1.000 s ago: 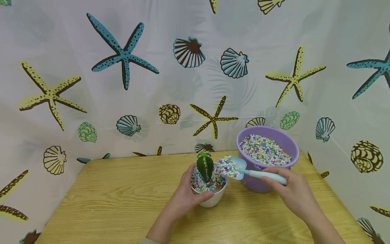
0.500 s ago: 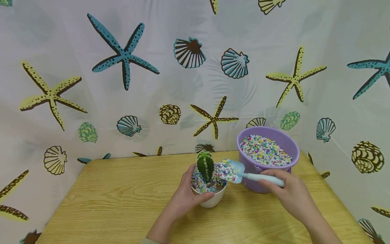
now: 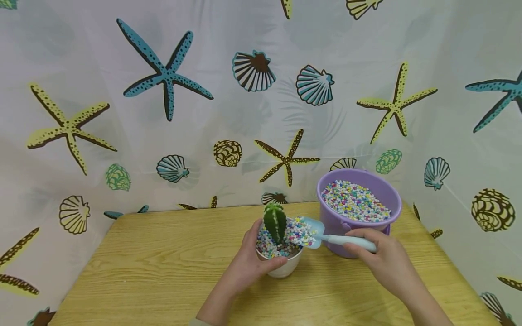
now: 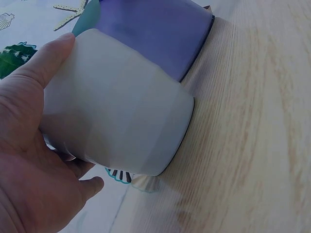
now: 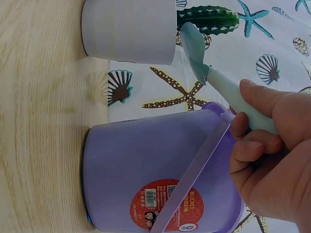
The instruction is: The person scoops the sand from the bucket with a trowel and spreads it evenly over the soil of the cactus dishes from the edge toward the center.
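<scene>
A green cactus (image 3: 275, 222) stands in a white pot (image 3: 284, 268), among colourful pebbles (image 3: 267, 245) with a brown patch showing near the front rim. My left hand (image 3: 253, 260) grips the pot from the left, thumb across its near side; the left wrist view shows the thumb (image 4: 51, 56) along the pot wall. In my right hand (image 3: 381, 256) is the handle of a light blue scoop (image 3: 315, 233), loaded with multicoloured pebbles. The scoop's tip lies over the pot's right rim, close to the cactus. Whether it touches the rim I cannot tell.
Right behind the scoop stands a purple bucket (image 3: 342, 235) holding many pebbles, its handle (image 5: 194, 172) hanging down the side. The wooden table (image 3: 163, 262) extends to the left. A curtain (image 3: 228, 113) printed with starfish and shells closes off the back and sides.
My right hand has moved the loaded scoop left and slightly down, bringing its tip over the pot's rim. The left hand, pot and bucket have stayed in place.
</scene>
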`<act>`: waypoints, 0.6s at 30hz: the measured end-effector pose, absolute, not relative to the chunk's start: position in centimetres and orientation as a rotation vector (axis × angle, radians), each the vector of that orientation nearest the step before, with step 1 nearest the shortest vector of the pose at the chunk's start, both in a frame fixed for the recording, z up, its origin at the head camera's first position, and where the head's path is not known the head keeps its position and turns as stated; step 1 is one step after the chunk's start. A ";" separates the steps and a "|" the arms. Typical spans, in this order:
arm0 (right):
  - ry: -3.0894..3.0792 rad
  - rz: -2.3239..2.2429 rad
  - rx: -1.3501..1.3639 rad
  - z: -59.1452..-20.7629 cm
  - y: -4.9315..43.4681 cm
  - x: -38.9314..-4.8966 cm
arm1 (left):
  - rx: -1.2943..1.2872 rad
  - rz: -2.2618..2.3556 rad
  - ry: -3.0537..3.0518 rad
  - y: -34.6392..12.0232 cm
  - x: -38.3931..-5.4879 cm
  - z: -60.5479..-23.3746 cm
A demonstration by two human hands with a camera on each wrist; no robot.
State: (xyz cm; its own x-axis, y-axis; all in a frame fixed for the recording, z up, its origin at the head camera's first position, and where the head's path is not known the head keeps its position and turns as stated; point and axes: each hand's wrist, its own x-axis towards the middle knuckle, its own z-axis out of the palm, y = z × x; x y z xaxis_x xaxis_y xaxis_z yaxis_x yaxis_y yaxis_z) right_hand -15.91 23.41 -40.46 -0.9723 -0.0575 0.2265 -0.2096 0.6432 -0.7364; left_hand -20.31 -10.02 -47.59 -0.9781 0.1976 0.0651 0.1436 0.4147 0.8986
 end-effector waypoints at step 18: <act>-2.673 1.144 0.250 -40.7 23.1 -15.8 | 0.307 1.632 2.612 -10.0 -20.2 -47.5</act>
State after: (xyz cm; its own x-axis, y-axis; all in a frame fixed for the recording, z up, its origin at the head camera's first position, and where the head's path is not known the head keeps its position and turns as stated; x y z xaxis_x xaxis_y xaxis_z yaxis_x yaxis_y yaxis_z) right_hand -15.83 23.06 -40.69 -0.9607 -0.0682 0.2692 -0.2419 0.6819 -0.6903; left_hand -20.20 -9.99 -47.48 -0.9793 0.1918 0.0651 0.1426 0.4245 0.8941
